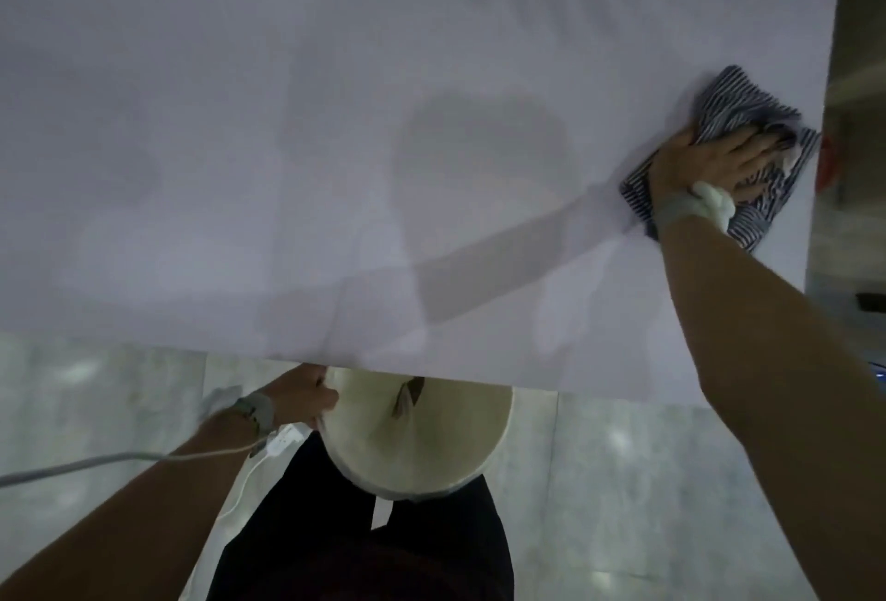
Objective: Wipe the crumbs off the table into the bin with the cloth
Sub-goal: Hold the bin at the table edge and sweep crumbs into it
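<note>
A white table [335,145] fills the upper part of the view. My right hand [705,164] lies flat on a blue-and-white striped cloth [738,106] and presses it down near the table's right edge. My left hand [307,396] grips the rim of a cream round bin [431,452], held just under the table's near edge. Part of the bin is hidden by the tabletop. A brownish scrap [407,396] lies inside the bin. I cannot make out any crumbs on the table; the picture is blurred.
A white cable [120,459] runs from my left wrist off to the left. Pale tiled floor [647,480] lies below the table edge. My dark trousers [364,538] are under the bin. A red object [827,159] sits just past the table's right edge.
</note>
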`<action>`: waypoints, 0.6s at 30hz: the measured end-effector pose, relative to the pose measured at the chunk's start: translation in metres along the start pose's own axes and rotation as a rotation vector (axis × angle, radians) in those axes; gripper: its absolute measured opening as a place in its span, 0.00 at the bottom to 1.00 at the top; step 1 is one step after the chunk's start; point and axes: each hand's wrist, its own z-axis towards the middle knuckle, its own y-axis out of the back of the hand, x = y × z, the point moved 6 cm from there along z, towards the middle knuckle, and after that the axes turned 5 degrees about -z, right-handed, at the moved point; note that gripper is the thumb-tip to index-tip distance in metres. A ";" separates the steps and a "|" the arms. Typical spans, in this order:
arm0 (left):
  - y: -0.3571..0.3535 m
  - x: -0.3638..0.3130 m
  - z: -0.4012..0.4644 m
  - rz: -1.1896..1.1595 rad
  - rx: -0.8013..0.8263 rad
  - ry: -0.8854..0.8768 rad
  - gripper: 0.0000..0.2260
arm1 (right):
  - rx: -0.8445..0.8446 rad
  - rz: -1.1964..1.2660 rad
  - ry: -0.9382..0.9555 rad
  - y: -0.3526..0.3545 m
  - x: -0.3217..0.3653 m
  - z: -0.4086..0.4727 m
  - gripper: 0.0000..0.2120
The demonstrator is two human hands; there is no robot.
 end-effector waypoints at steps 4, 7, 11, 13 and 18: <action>-0.003 -0.008 -0.001 -0.013 0.020 0.010 0.20 | 0.034 -0.068 0.156 -0.004 0.067 0.029 0.36; -0.004 -0.008 0.000 -0.021 -0.009 0.034 0.16 | 0.077 -0.077 0.342 -0.004 0.123 0.030 0.37; -0.009 -0.002 0.003 -0.047 -0.016 0.066 0.09 | 0.087 -0.137 0.756 -0.013 0.187 -0.017 0.36; -0.009 0.000 0.004 -0.077 -0.023 0.087 0.07 | 0.105 -0.162 0.958 -0.017 0.206 -0.056 0.35; -0.011 0.001 0.005 -0.070 -0.009 0.102 0.14 | 0.148 -0.258 1.283 -0.031 0.210 -0.149 0.35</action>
